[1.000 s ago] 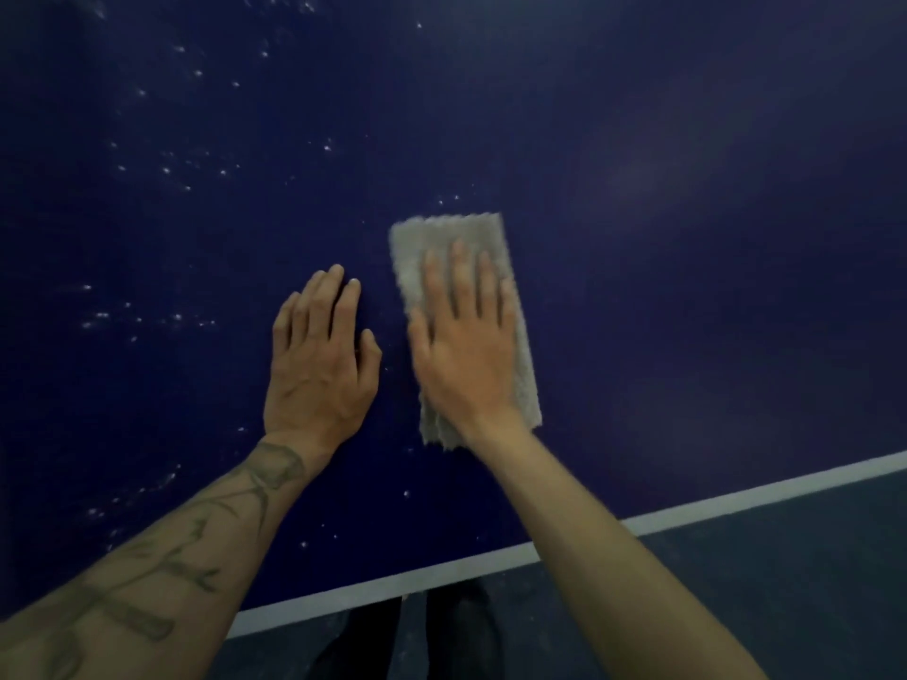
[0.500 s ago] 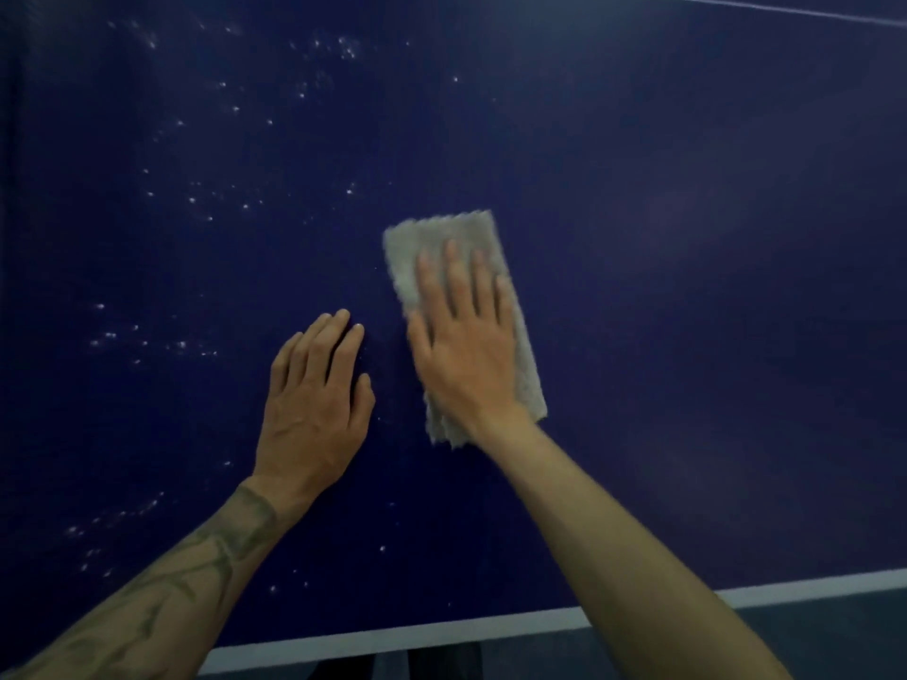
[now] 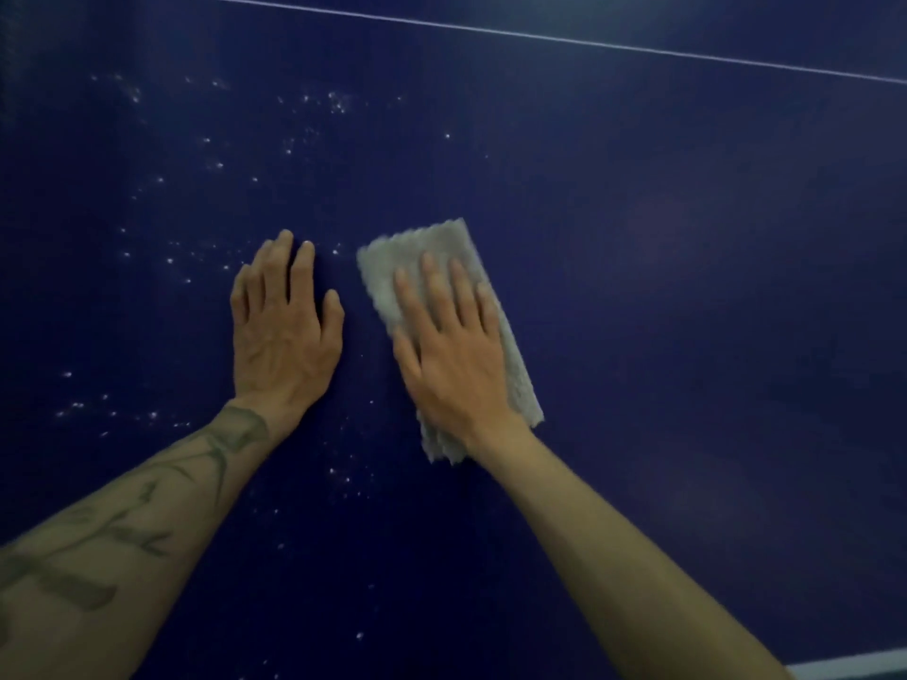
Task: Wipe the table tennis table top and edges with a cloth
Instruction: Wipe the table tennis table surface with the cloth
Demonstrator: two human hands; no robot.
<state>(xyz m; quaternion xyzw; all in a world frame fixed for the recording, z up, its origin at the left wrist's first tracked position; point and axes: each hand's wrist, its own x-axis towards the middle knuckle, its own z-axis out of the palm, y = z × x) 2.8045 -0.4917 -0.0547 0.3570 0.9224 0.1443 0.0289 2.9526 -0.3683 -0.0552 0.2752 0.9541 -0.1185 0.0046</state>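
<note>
Grey cloth [image 3: 417, 250]: folded into a long strip and lying flat on the table under the right hand. Its far end sticks out past the fingertips. Its near end peeks out behind the wrist.
Right hand [image 3: 456, 358]: flat on top of the cloth. The fingers [image 3: 434, 289] are straight and a little spread, with none curled round it. I think the flat palm pushes the whole cloth down so it rubs a wide path.
Left hand [image 3: 284, 346]: flat on the bare blue top, just beside the right thumb and not touching the cloth. Its fingers [image 3: 297, 267] are straight, close together and hold nothing. It looks like a prop to lean on while reaching far.
Table top [image 3: 687, 296]: dark blue, and it fills nearly all the view.
White specks [image 3: 338, 103]: lots lie beyond and to the left of the left fingertips, and some lie between the two arms. Few show on the little-finger side of the right hand.
Thin white line [image 3: 540, 37]: far beyond all the fingertips.
White edge stripe [image 3: 849, 668]: a small bit shows behind the right arm.
Job so far: my guess is the speckled part and the edges are not yet wiped.
Next: the cloth likely needs to slide toward the specks by the left fingers, so that hand may have to move aside.
</note>
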